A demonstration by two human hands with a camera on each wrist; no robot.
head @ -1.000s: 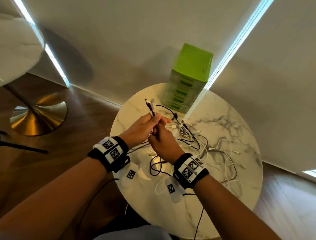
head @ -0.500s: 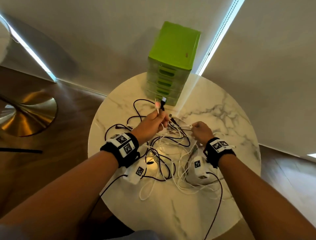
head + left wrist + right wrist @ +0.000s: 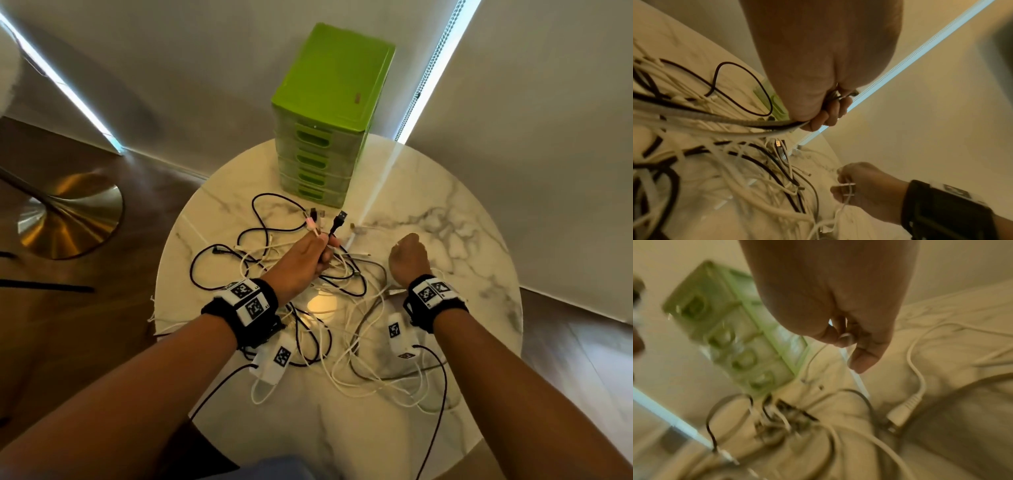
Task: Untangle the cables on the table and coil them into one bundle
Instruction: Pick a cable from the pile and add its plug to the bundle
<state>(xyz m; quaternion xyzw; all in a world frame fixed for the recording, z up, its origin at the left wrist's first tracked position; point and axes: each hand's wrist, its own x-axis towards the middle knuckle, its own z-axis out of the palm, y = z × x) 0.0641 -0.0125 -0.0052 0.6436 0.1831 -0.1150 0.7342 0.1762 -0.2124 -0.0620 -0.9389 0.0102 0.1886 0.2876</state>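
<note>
A tangle of black and white cables (image 3: 329,308) lies spread over the round marble table (image 3: 445,240). My left hand (image 3: 308,260) grips a bunch of cable ends (image 3: 325,222) held upright, a black USB plug (image 3: 340,216) and pale plugs sticking out above the fist. From below, the left hand (image 3: 818,113) is curled round several cables (image 3: 735,123). My right hand (image 3: 407,260) sits to the right over the table and pinches a thin white cable (image 3: 849,340) between curled fingers (image 3: 865,360); that cable (image 3: 846,190) also shows in the left wrist view.
A green drawer unit (image 3: 329,113) stands at the table's far edge, just behind the plugs. A thick white cable with a plug (image 3: 900,417) lies near the right hand. A gold pedestal base (image 3: 68,212) stands on the wooden floor at left.
My hands have parted: the right hand let go of the bundle, moved right and took a thin white cable. The left hand keeps the plug ends up.
</note>
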